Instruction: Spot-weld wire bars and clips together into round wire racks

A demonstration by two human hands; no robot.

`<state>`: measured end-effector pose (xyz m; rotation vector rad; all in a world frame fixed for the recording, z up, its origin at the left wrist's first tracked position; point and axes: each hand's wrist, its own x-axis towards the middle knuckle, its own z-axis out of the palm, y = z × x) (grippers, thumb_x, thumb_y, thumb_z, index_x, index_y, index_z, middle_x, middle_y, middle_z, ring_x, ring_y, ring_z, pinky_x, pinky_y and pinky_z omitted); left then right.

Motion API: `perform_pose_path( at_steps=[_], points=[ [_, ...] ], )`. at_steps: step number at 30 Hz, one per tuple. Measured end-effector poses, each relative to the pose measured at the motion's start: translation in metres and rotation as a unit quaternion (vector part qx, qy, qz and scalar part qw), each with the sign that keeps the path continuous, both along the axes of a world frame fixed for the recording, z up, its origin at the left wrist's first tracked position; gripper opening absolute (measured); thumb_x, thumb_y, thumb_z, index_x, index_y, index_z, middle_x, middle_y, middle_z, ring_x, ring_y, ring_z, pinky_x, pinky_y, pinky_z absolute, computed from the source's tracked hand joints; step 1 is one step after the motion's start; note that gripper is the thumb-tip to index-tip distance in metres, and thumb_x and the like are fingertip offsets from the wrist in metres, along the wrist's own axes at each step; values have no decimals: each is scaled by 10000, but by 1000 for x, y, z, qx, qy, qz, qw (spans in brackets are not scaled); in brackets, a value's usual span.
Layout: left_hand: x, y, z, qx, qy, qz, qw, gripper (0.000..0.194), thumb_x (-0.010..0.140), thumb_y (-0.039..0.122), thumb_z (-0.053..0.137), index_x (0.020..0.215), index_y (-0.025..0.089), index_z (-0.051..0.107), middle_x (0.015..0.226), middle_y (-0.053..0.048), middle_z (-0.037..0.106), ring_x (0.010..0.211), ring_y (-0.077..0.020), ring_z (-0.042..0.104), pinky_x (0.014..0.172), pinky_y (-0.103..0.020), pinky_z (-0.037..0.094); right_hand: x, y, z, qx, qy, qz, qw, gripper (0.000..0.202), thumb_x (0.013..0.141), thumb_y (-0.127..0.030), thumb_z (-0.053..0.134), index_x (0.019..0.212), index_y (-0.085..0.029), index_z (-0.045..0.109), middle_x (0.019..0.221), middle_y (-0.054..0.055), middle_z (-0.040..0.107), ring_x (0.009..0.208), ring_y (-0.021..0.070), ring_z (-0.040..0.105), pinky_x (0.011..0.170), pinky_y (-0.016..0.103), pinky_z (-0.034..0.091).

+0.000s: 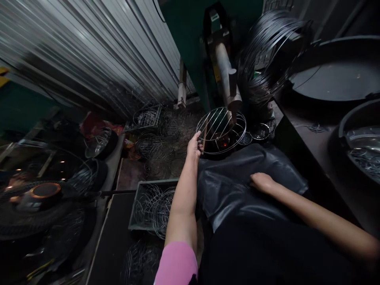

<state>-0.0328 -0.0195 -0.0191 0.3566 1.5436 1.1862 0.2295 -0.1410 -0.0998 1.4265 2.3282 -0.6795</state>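
Note:
My left hand [194, 145] grips the left rim of a round wire rack [218, 135] with parallel bars across it. The rack is tilted below the rod-like arms of a machine [228, 75], partly hiding its lower arm. Resting over the black apron [234, 180] on my lap, my right hand [261, 182] is curled closed. Whether anything is in its fingers is hidden. Near the rack's right side are small round metal pieces [261, 131] in a dish.
A green crate [135, 206] of wire rings stands left of my forearm. Wire racks [151, 146] lie piled on the floor. A wire coil [267, 43] hangs at upper right. Large dark basins [344, 136] sit along the right bench. A fan [44, 192] stands left.

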Motion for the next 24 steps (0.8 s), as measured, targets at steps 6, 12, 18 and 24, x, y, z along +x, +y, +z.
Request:
perform_pose_path(
  at_steps=[6, 12, 18, 24],
  points=[
    [9, -5, -3, 19, -22, 45, 999, 331, 579, 378, 713, 672, 174, 471, 482, 94, 294, 337, -12, 226, 334, -146, 129, -37, -22, -12, -2, -19, 5, 1000, 273, 789, -9, 445, 923, -32, 682, 939, 234, 674, 900, 317, 652, 715, 392, 514],
    [20, -3, 2, 33, 7, 55, 998, 313, 589, 375, 691, 602, 175, 451, 446, 97, 251, 322, -20, 208, 322, -165, 118, -41, -35, -16, -14, -18, 25, 999, 322, 797, 10, 392, 906, -59, 688, 946, 206, 682, 907, 279, 654, 749, 344, 497],
    [14, 5, -6, 6, 19, 15, 1000, 399, 522, 449, 759, 609, 167, 489, 466, 76, 332, 345, -34, 264, 327, -182, 192, -31, -32, -29, -25, 0, 28, 999, 330, 762, -11, 437, 1011, -99, 634, 1013, 202, 662, 948, 266, 639, 783, 312, 461],
    [5, 13, -14, -21, 19, 7, 1000, 338, 561, 380, 755, 629, 146, 521, 511, 41, 413, 388, -55, 356, 353, -200, 289, -11, -22, -43, -57, 65, 12, 996, 339, 818, -66, 339, 976, -172, 620, 975, 164, 684, 924, 234, 654, 725, 276, 471]
  ],
)
